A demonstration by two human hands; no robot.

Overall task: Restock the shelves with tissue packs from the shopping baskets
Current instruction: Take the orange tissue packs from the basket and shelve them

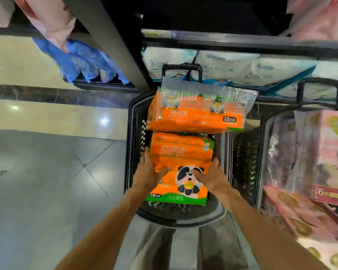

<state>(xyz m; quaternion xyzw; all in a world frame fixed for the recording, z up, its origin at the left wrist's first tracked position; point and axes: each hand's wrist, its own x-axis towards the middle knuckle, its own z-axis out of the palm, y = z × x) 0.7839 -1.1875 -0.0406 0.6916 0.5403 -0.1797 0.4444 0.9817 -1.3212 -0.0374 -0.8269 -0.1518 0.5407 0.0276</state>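
— Hands first: where are they?

— I see both down in the black basket (132, 145) on the floor. My left hand (147, 173) grips the left edge of the near orange tissue pack (180, 164), fingers curled around its side and thumb lying on top. My right hand (210, 177) holds the right edge the same way, with its thumb over the panda printed on the wrapper.

— Is that pack out of the basket?

— I cannot tell whether it is lifted; it sits within the basket's rim, tilted toward me.

— Anything else in there?

— A second orange pack (195, 115) lies at the far end, touching the one I hold, its clear plastic flap and price sticker pointing at the shelf.

— And around it?

— Just to the right stands another basket (261, 152) holding pink packs (324, 152). White packs (222, 65) fill the low shelf (242, 42) behind both baskets. Blue packs (82, 63) hang at the upper left, beside a grey upright post (109, 41).
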